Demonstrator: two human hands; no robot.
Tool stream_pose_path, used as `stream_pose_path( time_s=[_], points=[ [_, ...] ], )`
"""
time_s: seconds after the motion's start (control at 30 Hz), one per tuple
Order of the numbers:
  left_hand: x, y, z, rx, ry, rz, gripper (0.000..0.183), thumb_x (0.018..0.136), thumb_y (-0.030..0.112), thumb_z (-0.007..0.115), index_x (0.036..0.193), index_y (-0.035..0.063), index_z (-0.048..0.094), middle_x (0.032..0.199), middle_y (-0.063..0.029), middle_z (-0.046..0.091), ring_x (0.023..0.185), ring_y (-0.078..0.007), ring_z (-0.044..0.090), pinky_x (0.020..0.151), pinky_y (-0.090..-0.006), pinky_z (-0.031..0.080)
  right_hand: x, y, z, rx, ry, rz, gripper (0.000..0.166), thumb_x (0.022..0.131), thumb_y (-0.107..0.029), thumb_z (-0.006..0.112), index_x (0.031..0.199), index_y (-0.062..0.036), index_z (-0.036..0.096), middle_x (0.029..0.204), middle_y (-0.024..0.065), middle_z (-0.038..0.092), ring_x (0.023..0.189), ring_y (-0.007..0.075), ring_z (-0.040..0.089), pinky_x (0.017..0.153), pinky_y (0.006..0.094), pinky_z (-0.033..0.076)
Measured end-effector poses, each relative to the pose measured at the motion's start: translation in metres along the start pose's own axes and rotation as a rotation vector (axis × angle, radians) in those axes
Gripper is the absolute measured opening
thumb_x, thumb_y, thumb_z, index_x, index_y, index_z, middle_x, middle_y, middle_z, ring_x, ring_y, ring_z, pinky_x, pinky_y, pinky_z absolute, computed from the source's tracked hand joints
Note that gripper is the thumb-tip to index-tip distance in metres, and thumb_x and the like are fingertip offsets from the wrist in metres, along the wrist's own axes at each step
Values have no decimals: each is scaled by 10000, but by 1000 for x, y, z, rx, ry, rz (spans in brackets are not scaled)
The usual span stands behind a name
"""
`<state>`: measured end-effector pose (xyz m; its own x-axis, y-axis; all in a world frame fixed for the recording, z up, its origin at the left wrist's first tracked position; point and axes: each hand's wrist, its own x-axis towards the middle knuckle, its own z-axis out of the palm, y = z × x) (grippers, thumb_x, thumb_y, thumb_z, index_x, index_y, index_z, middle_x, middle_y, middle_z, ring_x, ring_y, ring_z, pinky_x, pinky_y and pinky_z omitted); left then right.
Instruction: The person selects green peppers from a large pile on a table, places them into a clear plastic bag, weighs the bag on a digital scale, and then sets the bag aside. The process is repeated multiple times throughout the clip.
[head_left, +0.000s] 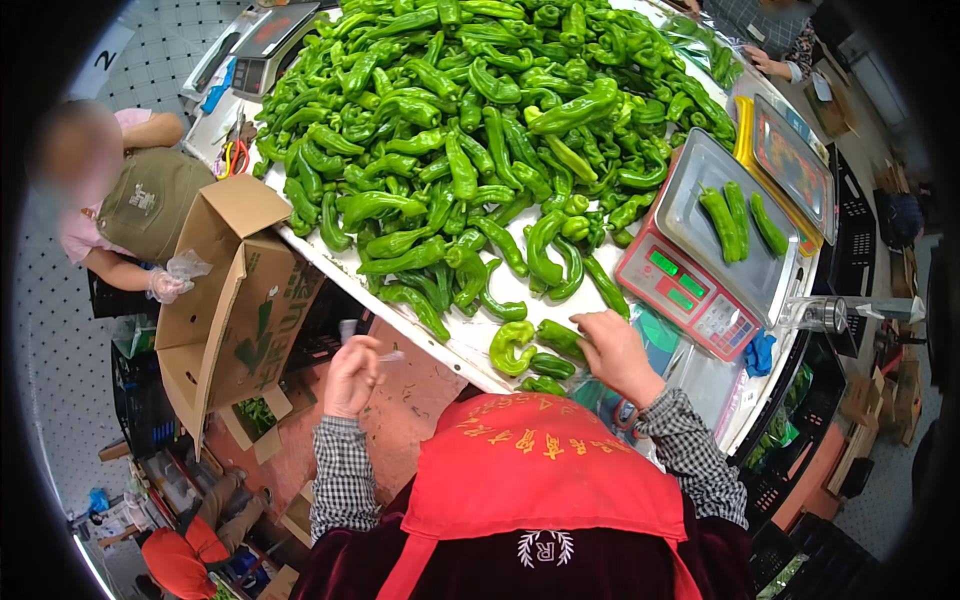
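A large heap of green peppers (465, 135) covers much of the white table (480, 337). Over the floor, left of the table edge, my left hand (354, 375) has curled fingers beside something small and clear; whether it grips this I cannot tell. My right hand (616, 352) is at the near edge of the table, its fingertips by a short green pepper (559, 339); a firm hold is not plain. A curled light-green pepper (513, 349) lies left of it. On the steel pan of a red digital scale (637, 270) lie several long green peppers (721, 223).
An open cardboard box (217, 322) stands against the table's left edge, near a person in an apron (157, 199). Scissors (237, 154) lie at the left corner. A yellow scale (795, 165) and a glass jar (819, 313) are at right. Another person's hand (761, 60) is at the far right.
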<state>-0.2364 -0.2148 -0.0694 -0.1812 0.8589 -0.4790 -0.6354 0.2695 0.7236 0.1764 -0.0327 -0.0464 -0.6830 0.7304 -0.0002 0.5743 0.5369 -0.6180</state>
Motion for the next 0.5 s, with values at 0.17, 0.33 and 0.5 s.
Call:
stream_pose_path(
  time_s=[0.17,0.33,0.5],
  points=[
    [-35,-57,-91,1507,431,-503,799,849,368,783,1494,72,416,1432,-228,484,1161,-319,587,939,-379,509,-9,-6,31,-435,-25,-98,467,762,-89,679,1224,-54,620,922,82,574,953,267,529,804,383,419],
    [-27,-47,-43,1724,292,-293,577,868,327,749,1345,49,582,1258,-259,617,1014,-335,673,867,-360,555,-2,-2,39,-419,1,-43,477,761,-88,673,1231,-32,610,940,118,558,945,289,528,818,392,425],
    [-11,-5,72,1106,57,-121,273,960,227,649,1041,-22,724,836,-96,722,702,-141,670,655,-288,554,12,-14,28,251,81,209,451,823,-104,669,1243,25,567,985,178,566,948,349,582,837,410,482]
  ],
)
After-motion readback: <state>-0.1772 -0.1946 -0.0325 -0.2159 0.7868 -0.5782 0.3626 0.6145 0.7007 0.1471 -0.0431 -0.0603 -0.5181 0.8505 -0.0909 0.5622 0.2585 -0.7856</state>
